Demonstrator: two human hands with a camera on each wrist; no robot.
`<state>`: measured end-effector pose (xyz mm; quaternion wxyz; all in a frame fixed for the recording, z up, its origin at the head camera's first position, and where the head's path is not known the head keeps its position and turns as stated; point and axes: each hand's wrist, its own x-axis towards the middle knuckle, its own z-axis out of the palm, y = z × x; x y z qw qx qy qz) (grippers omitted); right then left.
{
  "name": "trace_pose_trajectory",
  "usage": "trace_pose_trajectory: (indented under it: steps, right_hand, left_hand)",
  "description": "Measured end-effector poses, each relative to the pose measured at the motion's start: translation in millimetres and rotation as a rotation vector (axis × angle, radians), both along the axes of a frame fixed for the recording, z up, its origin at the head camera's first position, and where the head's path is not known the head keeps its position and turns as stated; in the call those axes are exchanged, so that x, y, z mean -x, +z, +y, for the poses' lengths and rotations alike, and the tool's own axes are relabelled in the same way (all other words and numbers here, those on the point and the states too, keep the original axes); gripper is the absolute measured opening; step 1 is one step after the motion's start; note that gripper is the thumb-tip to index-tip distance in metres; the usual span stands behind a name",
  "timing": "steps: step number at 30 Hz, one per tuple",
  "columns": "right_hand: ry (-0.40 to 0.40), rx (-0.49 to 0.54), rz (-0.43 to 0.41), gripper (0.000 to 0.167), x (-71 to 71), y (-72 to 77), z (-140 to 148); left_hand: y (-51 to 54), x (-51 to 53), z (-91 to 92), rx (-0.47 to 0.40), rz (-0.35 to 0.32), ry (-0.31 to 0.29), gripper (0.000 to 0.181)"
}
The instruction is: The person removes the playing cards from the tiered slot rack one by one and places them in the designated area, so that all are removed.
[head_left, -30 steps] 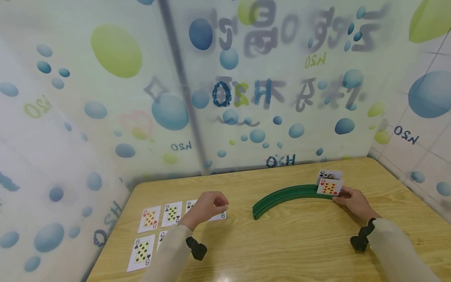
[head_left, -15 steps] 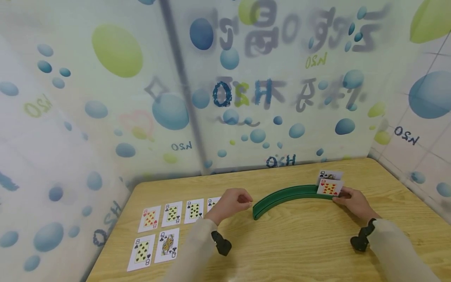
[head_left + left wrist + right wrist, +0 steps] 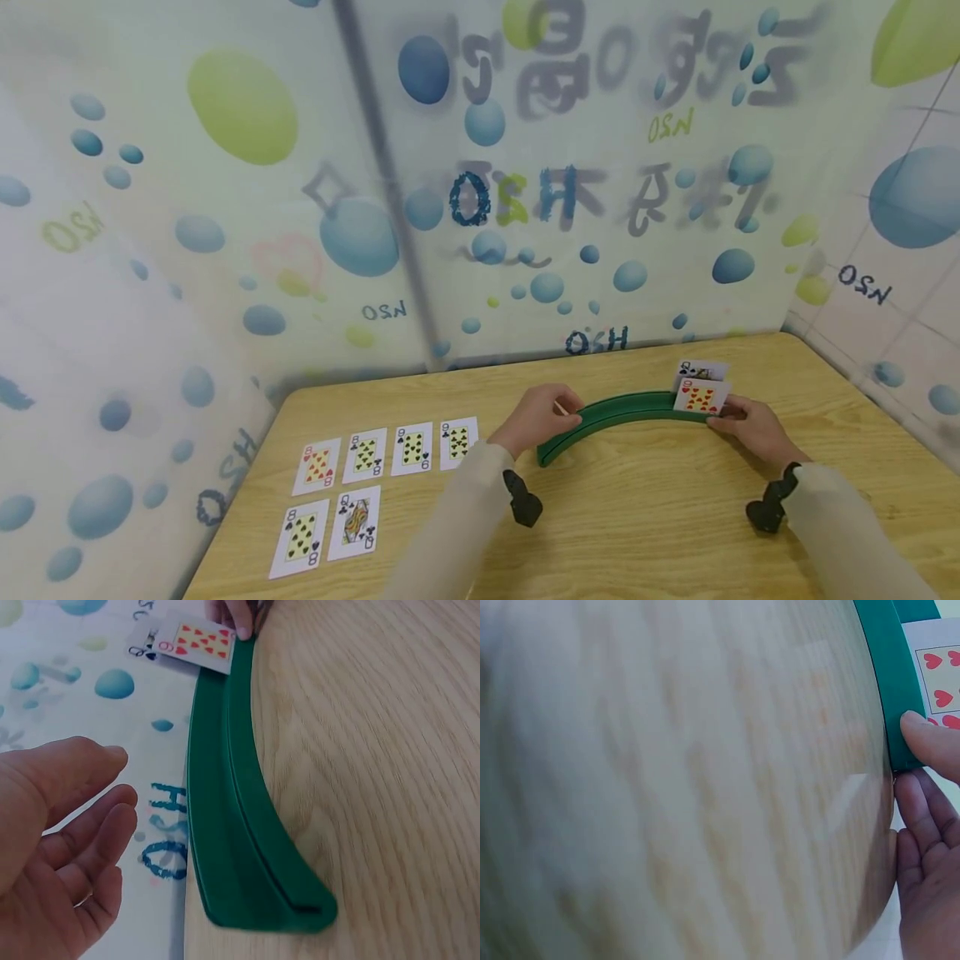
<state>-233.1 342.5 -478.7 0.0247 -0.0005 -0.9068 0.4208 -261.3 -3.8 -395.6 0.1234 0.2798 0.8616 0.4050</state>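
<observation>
A curved green playing-card holder [image 3: 626, 407] lies on the table. Two playing cards stand at its right end: a nine of hearts [image 3: 702, 397] in front and a black queen [image 3: 703, 371] partly hidden behind it. My right hand [image 3: 757, 432] grips that end, its thumb [image 3: 930, 742] on the front face beside the nine. Over the holder's left part, my left hand [image 3: 538, 417] has loosely bent fingers with nothing between them. The left wrist view shows that hand apart from the holder.
Left of the holder, several cards lie face up in two rows, among them an eight of hearts [image 3: 317, 467], a nine of clubs [image 3: 457, 443] and a queen of clubs [image 3: 355, 522]. A patterned curtain-like wall [image 3: 525, 275] borders the table's [image 3: 637, 517] far edge.
My left hand has moved right, from above the laid-out cards to the holder's left part, uncovering the nines and the queen of clubs. The right hand and the standing cards stay in place.
</observation>
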Motion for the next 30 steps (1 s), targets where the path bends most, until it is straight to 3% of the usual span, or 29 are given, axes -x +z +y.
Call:
trace_pose_trajectory:
  steps: [12, 21, 30]
  right_hand:
    - [0.002, -0.021, 0.005, 0.056, 0.5, 2.1, 0]
    - [0.005, -0.035, 0.006, 0.055, -1.2, 4.3, 0]
    - [0.009, -0.017, 0.006, 0.057, -0.1, 2.3, 1]
  left_hand:
    - [6.2, 7.0, 45.7, -0.031, -0.002, 0.023, 0.018]
    - [13.8, 8.9, 71.2, -0.04, 0.053, 0.059, 0.015]
    - [22.1, 8.0, 94.6, -0.019, 0.066, 0.074, 0.017]
